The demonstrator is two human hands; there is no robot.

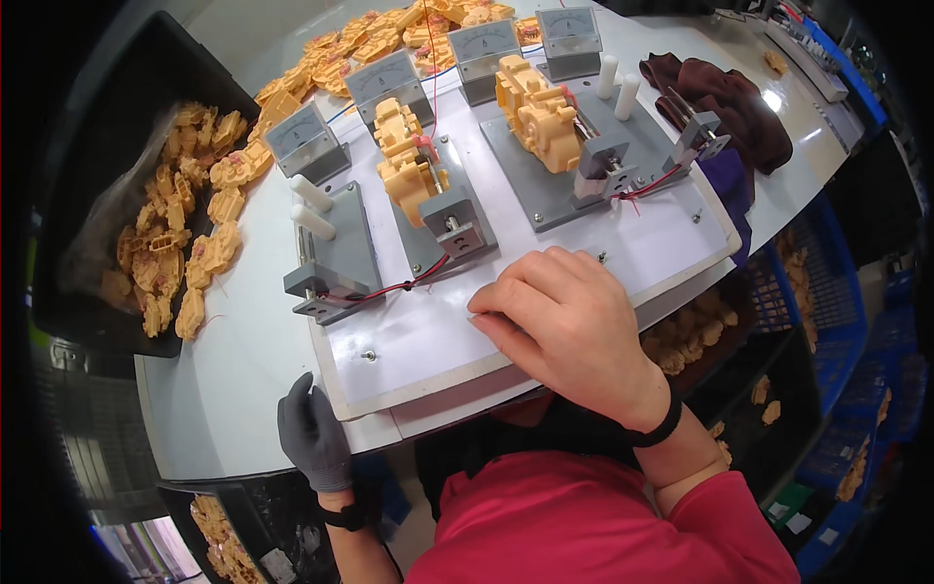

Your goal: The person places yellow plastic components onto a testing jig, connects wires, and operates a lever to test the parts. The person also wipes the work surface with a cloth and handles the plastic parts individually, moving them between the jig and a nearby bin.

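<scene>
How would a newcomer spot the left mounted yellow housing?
On the white table, find the white board with four gray meters along its far side. The yellow housing sits on the second gray plate from the left. Unlike the loose yellow pieces, it is mounted; it looks slimmer than the housing to its right.

White board [428,346], yellow parts [540,122] seated on grey fixtures [520,190].
Bare right hand [569,331]: fingers bent, over the board. Gloved left hand [314,433]: at the table [224,389] edge, near the board's left corner. Four meters [387,86] stand behind the fixtures; loose parts [156,258] lie in the black bin [131,73], left.
</scene>
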